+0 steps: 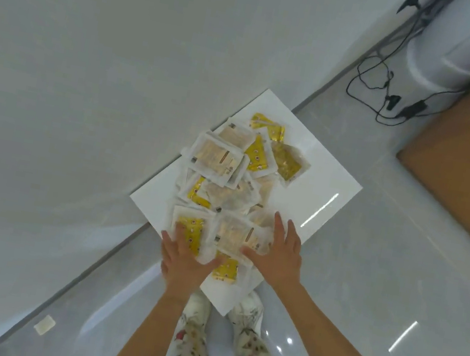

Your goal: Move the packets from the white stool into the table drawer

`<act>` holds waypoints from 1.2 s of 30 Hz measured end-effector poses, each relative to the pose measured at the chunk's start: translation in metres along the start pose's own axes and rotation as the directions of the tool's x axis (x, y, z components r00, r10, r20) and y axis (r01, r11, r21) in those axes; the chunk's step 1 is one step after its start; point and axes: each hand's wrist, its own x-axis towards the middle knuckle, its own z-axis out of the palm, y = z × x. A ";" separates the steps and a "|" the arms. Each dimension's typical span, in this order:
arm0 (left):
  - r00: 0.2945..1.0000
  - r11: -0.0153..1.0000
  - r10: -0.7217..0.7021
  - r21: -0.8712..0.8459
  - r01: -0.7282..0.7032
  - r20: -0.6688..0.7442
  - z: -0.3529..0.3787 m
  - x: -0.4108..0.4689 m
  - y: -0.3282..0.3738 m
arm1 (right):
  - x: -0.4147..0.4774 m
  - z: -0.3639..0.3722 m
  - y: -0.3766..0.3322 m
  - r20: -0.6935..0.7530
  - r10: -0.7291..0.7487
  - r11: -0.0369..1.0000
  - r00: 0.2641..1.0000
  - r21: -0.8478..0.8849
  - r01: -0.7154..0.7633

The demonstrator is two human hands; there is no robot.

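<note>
Now I am resting my spread left hand (184, 260) on a yellow packet (196, 227) and my flat right hand (279, 254) on a beige packet (233, 234), both on the white stool (319, 189).

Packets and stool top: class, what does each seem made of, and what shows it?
The packets look like thin, slightly glossy translucent plastic film: yellow and beige contents show through, with frosted edges. The stool top looks hard, smooth, glossy white, perhaps lacquered board or plastic: it mirrors overhead light as a bright streak.
</note>
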 end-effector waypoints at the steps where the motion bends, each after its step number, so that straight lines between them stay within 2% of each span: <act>1: 1.000 1.000 0.002 0.016 -0.001 -0.009 0.012 0.001 0.000 | 0.006 0.009 -0.001 -0.009 0.017 0.999 1.000 0.035 -0.017; 5: 0.992 0.998 0.026 0.064 -0.019 -0.122 0.045 0.005 -0.004 | 0.020 0.029 0.002 -0.074 0.053 0.997 0.996 0.067 -0.048; 10: 0.971 0.992 0.115 0.075 -0.102 -0.211 0.047 0.001 -0.022 | 0.024 0.026 0.014 -0.098 0.123 0.949 0.988 0.303 -0.088; 13: 0.968 0.994 0.103 -0.016 -0.110 -0.227 0.042 -0.004 -0.035 | 0.024 0.025 0.026 -0.105 0.176 0.882 0.979 0.459 -0.109; 16: 0.983 0.985 0.078 -0.139 -0.102 -0.165 0.040 -0.008 -0.043 | 0.016 0.021 0.032 -0.142 0.218 0.792 0.966 0.604 -0.090; 19: 0.988 0.979 0.036 -0.194 -0.065 -0.148 0.041 -0.015 -0.042 | 0.007 0.022 0.033 -0.181 0.244 0.751 0.953 0.657 -0.067; 23: 0.984 0.929 -0.064 -0.370 -0.002 -0.167 0.040 -0.029 -0.033 | -0.002 0.033 0.033 -0.199 0.307 0.755 0.931 0.646 -0.111; 26: 0.974 0.862 -0.197 -0.494 0.117 -0.112 0.041 -0.031 -0.033 | -0.011 0.033 0.028 -0.094 0.323 0.666 0.942 0.729 -0.156; 29: 0.945 0.726 -0.326 -0.637 0.257 0.010 0.037 -0.031 -0.030 | -0.014 0.035 0.029 0.026 0.290 0.584 0.957 0.787 -0.198; 30: 0.939 0.709 -0.343 -0.645 0.285 0.038 0.035 -0.030 -0.028 | -0.014 0.034 0.029 0.077 0.274 0.564 0.959 0.795 -0.224; 33: 0.934 0.746 -0.349 -0.581 0.326 0.077 0.028 -0.033 -0.027 | -0.015 0.029 0.025 0.175 0.223 0.515 0.959 0.814 -0.268; 36: 0.934 0.717 -0.338 -0.612 0.334 0.114 0.020 -0.036 -0.034 | -0.016 0.021 0.018 0.206 0.193 0.473 0.959 0.837 -0.275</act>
